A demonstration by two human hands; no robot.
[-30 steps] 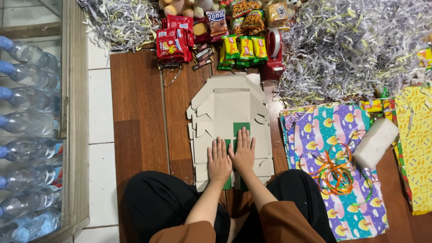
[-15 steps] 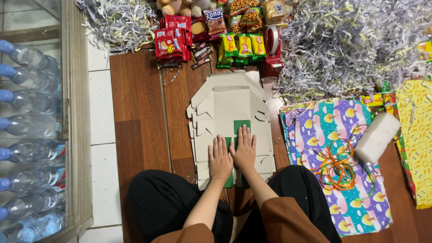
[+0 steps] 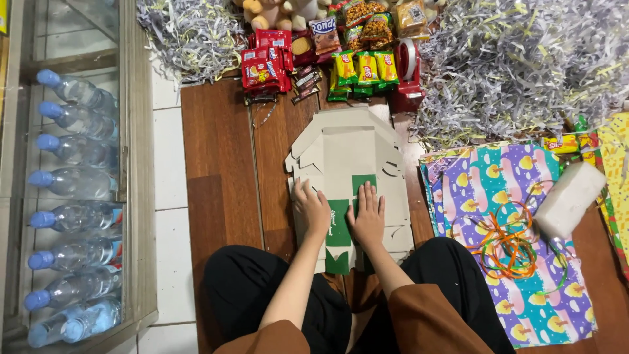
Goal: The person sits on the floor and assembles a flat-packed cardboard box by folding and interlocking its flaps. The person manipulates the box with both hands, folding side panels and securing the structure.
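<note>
1. A brown wooden floor panel point(image 3: 223, 151) carries everything.
2. A flat, unfolded grey cardboard box blank with green patches point(image 3: 347, 157) lies at its middle, in front of the person's knees.
3. The left hand point(image 3: 312, 208) presses flat on the blank, fingers spread.
4. The right hand point(image 3: 367, 216) lies open just beside it, palm down.

A floor workspace beside a glass-fronted cabinet

Dark brown wooden floorboards point(image 3: 223, 164) meet a strip of white floor tiles point(image 3: 169, 196) on the left, where a wood-framed glass cabinet point(image 3: 134, 196) holds rows of blue-capped water bottles point(image 3: 72, 183). Heaps of shredded paper point(image 3: 524, 59) spread along the top under even light.
</note>
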